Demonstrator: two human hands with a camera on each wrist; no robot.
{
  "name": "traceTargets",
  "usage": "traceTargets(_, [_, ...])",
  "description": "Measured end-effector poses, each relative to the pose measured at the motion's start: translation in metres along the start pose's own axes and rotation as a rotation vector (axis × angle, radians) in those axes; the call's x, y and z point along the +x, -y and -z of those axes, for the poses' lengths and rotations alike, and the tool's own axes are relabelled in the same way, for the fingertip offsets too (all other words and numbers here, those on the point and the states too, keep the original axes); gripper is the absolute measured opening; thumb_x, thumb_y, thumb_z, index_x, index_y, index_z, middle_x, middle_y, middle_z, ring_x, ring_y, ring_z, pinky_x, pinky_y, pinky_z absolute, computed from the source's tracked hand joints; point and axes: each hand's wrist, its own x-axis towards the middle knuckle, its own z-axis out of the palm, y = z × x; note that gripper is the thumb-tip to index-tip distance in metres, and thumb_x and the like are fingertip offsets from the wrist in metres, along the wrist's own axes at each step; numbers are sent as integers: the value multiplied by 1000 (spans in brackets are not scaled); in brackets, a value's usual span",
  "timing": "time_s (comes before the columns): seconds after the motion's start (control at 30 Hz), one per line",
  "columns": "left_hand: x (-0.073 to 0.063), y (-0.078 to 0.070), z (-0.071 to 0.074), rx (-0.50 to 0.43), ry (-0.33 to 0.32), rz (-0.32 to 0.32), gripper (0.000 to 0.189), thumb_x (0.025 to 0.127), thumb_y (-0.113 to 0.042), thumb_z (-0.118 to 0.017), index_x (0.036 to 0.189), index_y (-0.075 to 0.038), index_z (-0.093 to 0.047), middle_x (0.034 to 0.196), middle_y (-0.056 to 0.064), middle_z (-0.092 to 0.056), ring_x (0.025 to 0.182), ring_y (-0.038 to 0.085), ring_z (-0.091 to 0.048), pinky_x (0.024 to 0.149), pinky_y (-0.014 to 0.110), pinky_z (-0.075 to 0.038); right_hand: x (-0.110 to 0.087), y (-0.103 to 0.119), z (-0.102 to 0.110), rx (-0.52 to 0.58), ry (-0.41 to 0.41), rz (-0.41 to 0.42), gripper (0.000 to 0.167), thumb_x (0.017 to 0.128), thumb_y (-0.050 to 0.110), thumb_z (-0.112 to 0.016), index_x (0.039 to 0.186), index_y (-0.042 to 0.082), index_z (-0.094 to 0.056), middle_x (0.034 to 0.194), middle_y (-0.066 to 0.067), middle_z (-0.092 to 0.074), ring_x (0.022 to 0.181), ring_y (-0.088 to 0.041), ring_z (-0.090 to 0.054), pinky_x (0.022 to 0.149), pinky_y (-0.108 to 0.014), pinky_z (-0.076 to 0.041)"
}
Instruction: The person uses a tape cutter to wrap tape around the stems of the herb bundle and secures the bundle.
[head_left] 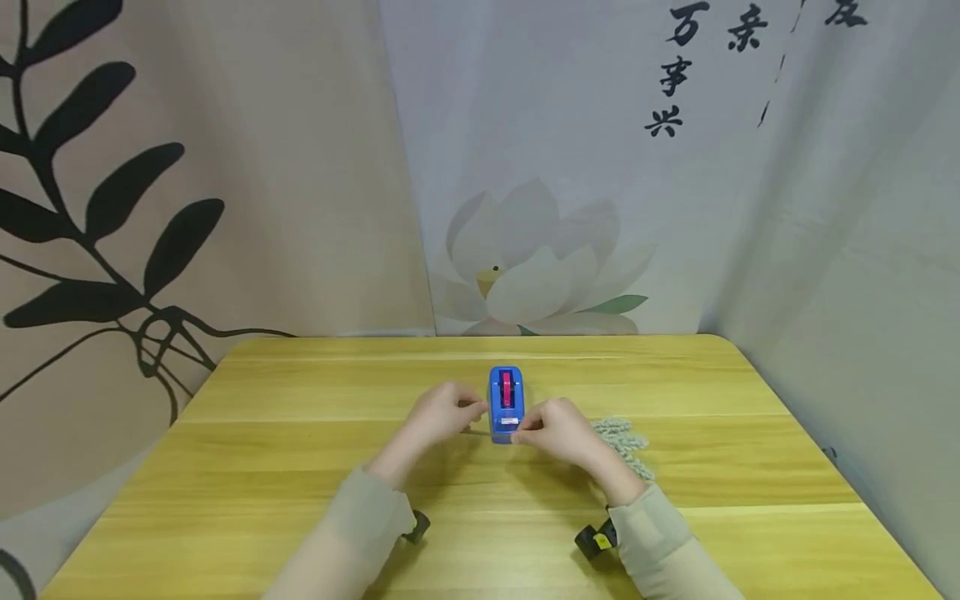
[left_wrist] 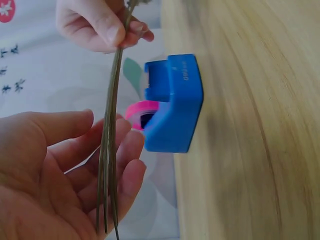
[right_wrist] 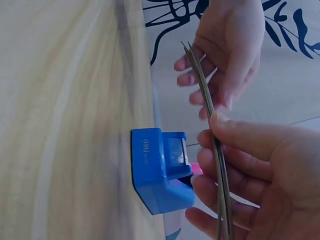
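Note:
A bundle of thin dried stems [left_wrist: 111, 125] runs between the two hands, with pale green flower heads [head_left: 622, 437] at its right end. My right hand [head_left: 558, 429] pinches the stems between thumb and fingers below the heads. Palm turned up, my left hand [left_wrist: 75, 165] lies near the bare stem ends, its fingers loosely bent and its thumb apart from the stems. Just beyond the bundle, a blue tape dispenser [head_left: 507, 427] stands on the table between both hands, holding a pink tape core [head_left: 507, 387]. In the right wrist view, its toothed cutting edge [right_wrist: 185, 151] shows.
The wooden table [head_left: 300, 467] extends around the dispenser on all sides. Behind it hangs a printed curtain [head_left: 300, 167] with leaves, a lotus and writing. A dark wrist camera [head_left: 596, 540] hangs under the right sleeve, and another [head_left: 417, 527] under the left sleeve.

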Motion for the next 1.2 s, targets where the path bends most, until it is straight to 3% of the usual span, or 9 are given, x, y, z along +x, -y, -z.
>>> traceTargets(0.17, [-11, 0, 3, -37, 48, -55, 22, 96, -22, -62, 88, -5, -74, 80, 6, -68, 67, 15, -60, 58, 30, -49, -2, 3, 5, 15, -18, -19, 11, 86, 18, -74, 78, 12, -75, 72, 7, -67, 65, -9, -57, 59, -27, -49])
traceTargets(0.3, [-17, 1, 2, -44, 76, -63, 23, 97, -23, -61, 88, -5, -74, 83, 8, -68, 66, 16, -58, 57, 30, -48, -3, 6, 10, 14, -26, -18, 9, 87, 19, -73, 80, 14, -75, 74, 7, -66, 66, -10, -56, 59, -29, -49])
traceTargets(0.5, [-24, -1, 2, -24, 86, -74, 27, 98, -27, -58, 87, -7, -73, 75, 4, -64, 55, 13, -45, 49, 27, -39, -6, 10, 16, -11, -32, -1, 9, 88, 19, -72, 80, 16, -75, 73, 8, -65, 63, -12, -53, 56, -30, -46])
traceTargets(0.73, [-31, -6, 6, -14, 117, -84, 28, 100, -26, -54, 88, -7, -71, 58, -3, -39, 51, 11, -34, 46, 25, -29, -8, 12, 22, -6, -9, 75, 4, 86, 15, -74, 84, 11, -76, 74, 8, -63, 63, -10, -51, 54, -25, -44])
traceTargets(0.93, [-35, -8, 12, -21, 134, -120, 25, 102, -23, -51, 95, -8, -70, 60, -2, -38, 52, 12, -34, 48, 26, -32, -12, 15, 28, -18, -38, 94, 6, 85, 11, -74, 89, 7, -71, 77, 8, -62, 68, -12, -54, 58, -26, -48])
traceTargets(1.1, [-36, -8, 15, -14, 139, -142, 22, 102, -18, -51, 97, -9, -70, 63, -2, -41, 53, 12, -37, 49, 26, -33, -11, 16, 29, -43, -85, 127, 21, 83, 12, -77, 86, 11, -56, 72, 7, -55, 65, -11, -51, 54, -25, -44])
traceTargets(1.2, [-36, -6, 16, -11, 141, -137, 21, 102, -19, -51, 97, -10, -70, 64, -2, -42, 55, 12, -37, 50, 27, -34, -11, 15, 28, -62, -78, 171, 19, 85, 10, -75, 86, 14, -57, 73, 8, -55, 65, -10, -51, 55, -25, -45])
